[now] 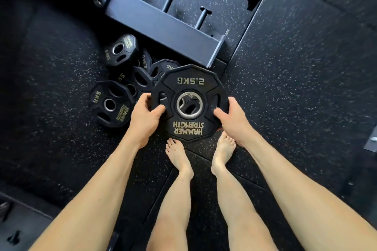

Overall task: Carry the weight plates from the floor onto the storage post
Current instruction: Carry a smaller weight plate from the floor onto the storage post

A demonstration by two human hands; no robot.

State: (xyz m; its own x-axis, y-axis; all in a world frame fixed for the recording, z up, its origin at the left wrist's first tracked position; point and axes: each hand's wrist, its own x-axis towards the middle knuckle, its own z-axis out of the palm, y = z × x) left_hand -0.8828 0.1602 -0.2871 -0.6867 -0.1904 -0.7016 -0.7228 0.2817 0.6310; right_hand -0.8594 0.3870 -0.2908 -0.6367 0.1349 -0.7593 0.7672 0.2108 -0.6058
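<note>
I hold a black 2.5 kg weight plate [189, 83] flat above the floor, its metal-ringed hole facing up. My left hand [145, 115] grips its left edge and my right hand [232, 120] grips its right edge. Several more black plates lie in a loose pile on the floor to the left, among them a 5 kg plate [110, 104] and a small plate [120, 50]. The storage rack beam [155, 20] runs diagonally beyond the pile, and three bare posts stick out of it, the nearest post [202, 17] at the right.
My bare feet [179, 155] stand on the speckled rubber floor just under the held plate. A raised rubber platform [306, 57] fills the right side. Metal frame parts sit at the bottom left and the far right edge.
</note>
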